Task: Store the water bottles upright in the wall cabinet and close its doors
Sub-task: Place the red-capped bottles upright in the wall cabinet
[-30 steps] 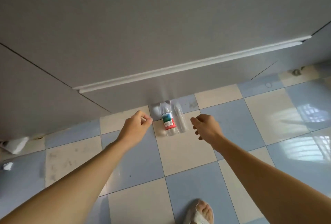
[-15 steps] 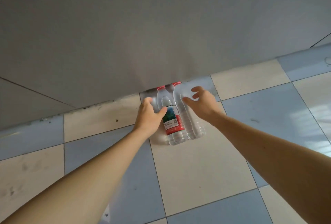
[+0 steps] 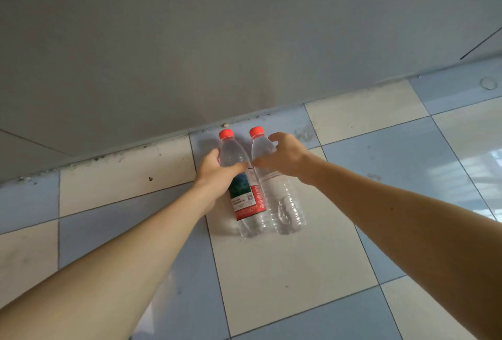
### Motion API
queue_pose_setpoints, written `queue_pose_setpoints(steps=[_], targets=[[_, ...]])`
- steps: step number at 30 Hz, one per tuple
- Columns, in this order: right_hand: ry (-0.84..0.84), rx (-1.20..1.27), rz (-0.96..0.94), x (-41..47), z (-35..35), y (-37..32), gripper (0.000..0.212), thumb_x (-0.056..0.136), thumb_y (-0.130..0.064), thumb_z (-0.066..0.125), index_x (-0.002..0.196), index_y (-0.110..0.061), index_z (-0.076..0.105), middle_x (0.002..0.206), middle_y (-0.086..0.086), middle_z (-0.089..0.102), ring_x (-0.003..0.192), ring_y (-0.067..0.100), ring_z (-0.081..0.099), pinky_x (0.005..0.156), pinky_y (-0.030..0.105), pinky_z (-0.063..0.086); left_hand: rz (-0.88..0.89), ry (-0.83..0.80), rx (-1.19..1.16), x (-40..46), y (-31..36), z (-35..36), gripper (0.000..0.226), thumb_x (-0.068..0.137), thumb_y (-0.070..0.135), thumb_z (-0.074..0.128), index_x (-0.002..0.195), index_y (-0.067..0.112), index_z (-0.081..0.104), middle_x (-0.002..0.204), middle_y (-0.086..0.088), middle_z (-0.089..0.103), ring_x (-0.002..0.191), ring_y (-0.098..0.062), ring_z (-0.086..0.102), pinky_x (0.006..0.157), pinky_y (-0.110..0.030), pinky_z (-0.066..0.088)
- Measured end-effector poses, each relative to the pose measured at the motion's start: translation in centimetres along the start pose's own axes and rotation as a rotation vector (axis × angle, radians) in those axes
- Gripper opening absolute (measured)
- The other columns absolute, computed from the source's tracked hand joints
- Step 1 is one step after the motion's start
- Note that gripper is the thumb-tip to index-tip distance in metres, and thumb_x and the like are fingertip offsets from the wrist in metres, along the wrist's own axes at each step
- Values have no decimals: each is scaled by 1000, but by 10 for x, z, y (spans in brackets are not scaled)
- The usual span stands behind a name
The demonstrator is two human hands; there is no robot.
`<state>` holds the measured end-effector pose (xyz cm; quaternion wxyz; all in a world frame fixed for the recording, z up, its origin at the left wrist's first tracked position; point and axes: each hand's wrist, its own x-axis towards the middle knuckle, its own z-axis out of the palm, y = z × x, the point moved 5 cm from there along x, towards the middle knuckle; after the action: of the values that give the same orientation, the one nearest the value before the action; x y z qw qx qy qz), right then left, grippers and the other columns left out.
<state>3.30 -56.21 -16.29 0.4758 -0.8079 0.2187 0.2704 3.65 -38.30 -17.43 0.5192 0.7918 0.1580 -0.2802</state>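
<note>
Closer now than half a second ago: both bottles larger in view, and both hands moved from beside them onto them. Left hand (image 3: 217, 174) wrapped round the shoulder of the clear plastic water bottle with the red cap and the red and green label (image 3: 241, 193), thumb across the front just above the label, fingers out of sight behind the bottle. Right hand (image 3: 282, 157) curled over the upper part of the clear plastic water bottle with the red cap and no visible label (image 3: 282, 198), thumb tip at its near side, fingers arched over the far side; firm grip or mere touch, hard to tell, though thumb and fingers sit on opposite sides of it. Standing on a cream floor tile (image 3: 285, 271), the two bottles, just beside one another and close to the foot of the grey wall (image 3: 190, 40). Whether the bases rest on the tile or have just left it, not clear. Chequered floor of cream and pale blue tiles (image 3: 407, 165) all round, dirt specks along the wall joint. Forearms cut off at the lower edge. Gone since a second ago: the white ledge across the wall and the sandalled foot at the bottom. No cabinet within the frame.
</note>
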Motion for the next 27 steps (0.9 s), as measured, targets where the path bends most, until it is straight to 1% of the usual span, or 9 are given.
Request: queue_pose_setpoints(steps=[2, 3, 5, 7, 10, 15, 20, 25, 27], targets=[[-24, 35, -25, -13, -3, 3, 70, 80, -19, 85, 140, -14, 49, 111, 4, 61, 95, 21, 63, 69, 25, 50, 92, -31, 20, -11, 3, 1, 55, 82, 32, 83, 128, 29, 52, 126, 12, 59, 93, 4, 57, 65, -17, 45], [-28, 43, -50, -20, -7, 3, 64, 79, -19, 85, 135, -15, 53, 105, 2, 62, 89, 18, 63, 66, 24, 49, 142, -43, 24, -16, 5, 1, 59, 81, 32, 84, 130, 31, 52, 123, 15, 58, 94, 5, 56, 62, -13, 43], [-17, 61, -116, -36, -18, 4, 62, 77, -19, 86, 132, -17, 56, 102, -1, 62, 88, 18, 64, 69, 27, 54, 263, -24, 55, -29, 12, -2, 70, 79, 30, 85, 139, 33, 47, 127, 15, 56, 104, 8, 56, 68, -8, 43], [28, 75, -220, -53, -30, 1, 66, 73, -21, 89, 130, -20, 56, 110, 2, 63, 99, 22, 66, 82, 38, 59, 408, 30, 87, -46, 23, -9, 74, 79, 28, 85, 138, 41, 43, 128, 19, 49, 108, 17, 50, 77, -7, 44], [125, 85, -376, -78, -43, -8, 65, 68, -21, 90, 124, -24, 56, 119, 4, 57, 106, 22, 61, 91, 45, 57, 579, 124, 112, -66, 39, -20, 72, 77, 23, 86, 135, 38, 45, 125, 16, 46, 112, 14, 49, 86, -10, 47], [296, 32, -552, -94, -49, -24, 61, 71, -18, 89, 117, -31, 50, 119, -4, 47, 106, 13, 54, 95, 38, 52, 768, 232, 180, -77, 52, -31, 69, 72, 15, 90, 130, 23, 52, 125, 6, 45, 113, 0, 51, 89, -11, 45], [362, -41, -604, -92, -40, -24, 59, 73, -14, 87, 121, -21, 53, 121, 0, 46, 108, 17, 51, 95, 31, 48, 799, 252, 185, -73, 39, -35, 82, 70, 22, 93, 136, 32, 45, 130, 8, 49, 121, -8, 50, 94, -14, 46], [384, -151, -654, -90, -37, -14, 72, 73, -22, 89, 131, -16, 48, 125, -1, 42, 110, 14, 48, 93, 18, 41, 760, 214, 188, -67, 26, -37, 86, 71, 29, 92, 135, 43, 36, 128, 26, 45, 124, 0, 46, 95, -6, 38], [385, -116, -635, -86, -36, -7, 76, 70, -22, 90, 132, -18, 46, 125, -2, 43, 109, 11, 49, 92, 12, 40, 753, 194, 178, -67, 25, -36, 85, 73, 27, 91, 135, 45, 35, 129, 24, 46, 126, -5, 47, 94, -5, 37]])
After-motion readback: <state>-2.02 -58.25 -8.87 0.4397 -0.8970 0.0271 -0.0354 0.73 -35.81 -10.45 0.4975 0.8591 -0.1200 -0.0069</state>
